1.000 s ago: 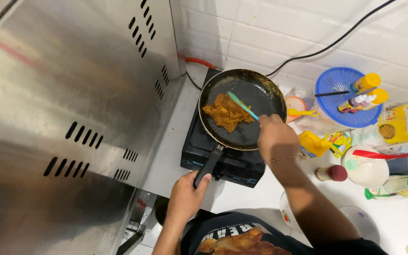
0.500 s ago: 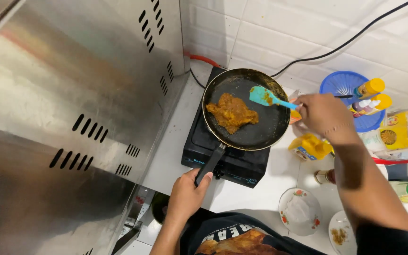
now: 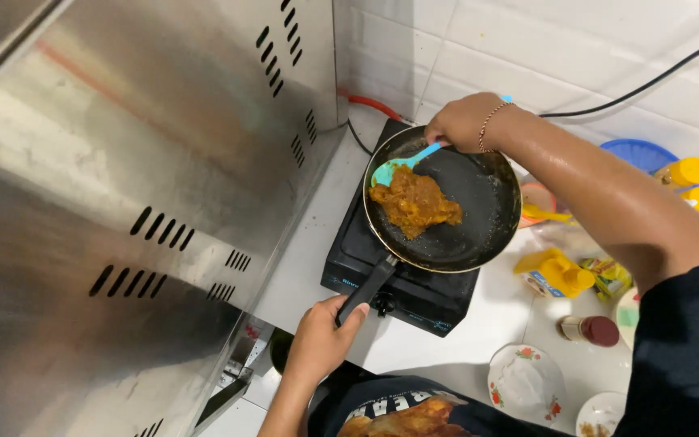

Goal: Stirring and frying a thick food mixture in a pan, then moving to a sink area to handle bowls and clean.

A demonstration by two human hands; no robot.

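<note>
Orange-brown food patty (image 3: 414, 202): lodged in black frying pan (image 3: 479, 202) on the stove (image 3: 414, 283), left of centre. Turquoise spatula (image 3: 402, 162), gripped by the right hand (image 3: 463, 121), is set at its ten o'clock edge. Pan handle (image 3: 366, 287) is clasped by the left hand (image 3: 321, 340). Step judged: stirring; a scrape under is called for.

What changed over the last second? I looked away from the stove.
The right hand swung the teal spatula from the pan's right side round to its far-left edge, beside the orange food. The left hand stayed on the pan handle; the pan stayed on the burner.
</note>
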